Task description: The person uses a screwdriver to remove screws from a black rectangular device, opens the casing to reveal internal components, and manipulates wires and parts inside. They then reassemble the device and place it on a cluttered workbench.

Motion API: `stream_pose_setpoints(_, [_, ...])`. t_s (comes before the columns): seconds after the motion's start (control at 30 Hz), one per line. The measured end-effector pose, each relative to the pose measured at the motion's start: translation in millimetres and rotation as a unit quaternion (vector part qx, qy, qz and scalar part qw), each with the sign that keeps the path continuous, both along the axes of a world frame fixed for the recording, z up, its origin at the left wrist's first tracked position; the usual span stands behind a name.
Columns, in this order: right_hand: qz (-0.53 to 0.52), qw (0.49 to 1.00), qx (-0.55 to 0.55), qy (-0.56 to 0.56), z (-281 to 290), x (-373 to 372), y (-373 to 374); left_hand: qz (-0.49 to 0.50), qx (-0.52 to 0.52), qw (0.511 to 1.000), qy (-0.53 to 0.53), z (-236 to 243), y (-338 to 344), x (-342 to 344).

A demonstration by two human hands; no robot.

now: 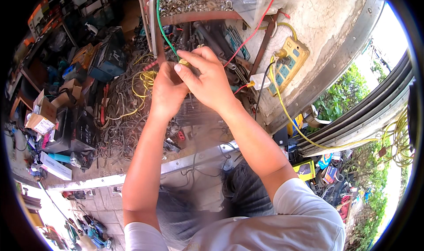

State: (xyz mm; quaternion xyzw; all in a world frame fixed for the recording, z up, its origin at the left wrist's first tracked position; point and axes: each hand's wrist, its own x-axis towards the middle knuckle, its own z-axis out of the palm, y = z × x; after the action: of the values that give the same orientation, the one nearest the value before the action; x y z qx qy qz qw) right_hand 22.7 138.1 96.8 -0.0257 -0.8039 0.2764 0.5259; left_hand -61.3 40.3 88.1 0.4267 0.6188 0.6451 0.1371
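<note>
My two hands meet in front of the cluttered bench. A green wire (162,30) runs down from the top and ends between my fingers. A small yellowish piece (183,62) shows at that end, too small to name. My right hand (207,76) pinches there with thumb and fingertips. Curled beneath and beside it, my left hand (167,90) is closed, and what its fingers grip is hidden. A red wire (252,33) passes behind my right hand.
A yellow power strip (289,64) with plugged-in cords lies to the right. Tangled wires (119,132) cover the bench at left, beside dark batteries (107,56) and a cardboard box (42,114). A metal clamp (152,26) stands beyond my hands. A yellow cord (304,138) stretches rightward.
</note>
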Motion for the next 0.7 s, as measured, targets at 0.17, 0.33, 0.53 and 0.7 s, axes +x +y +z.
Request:
stream_pose_setpoints(0.17, [-0.005, 1.000, 0.000, -0.004, 0.5, 1.8, 2.8, -0.053, -0.028, 0.998, -0.024, 9.7, -5.7, -1.2])
stream_pose_setpoints(0.33, [0.004, 1.000, -0.014, -0.024, 2.2, 0.5, -3.5, 0.018, -0.011, 1.000, 0.022, -0.3, 0.1, -2.7])
stream_pose_setpoints(0.53, [-0.003, 1.000, -0.008, -0.013, 0.8, 1.7, 1.7, -0.032, 0.011, 0.999, -0.035, 0.2, -0.8, -3.6])
stream_pose_setpoints(0.7, [0.002, 0.999, -0.009, -0.038, 3.3, 3.6, -1.2, 0.028, -0.035, 0.999, 0.022, 0.0, 0.6, -3.1])
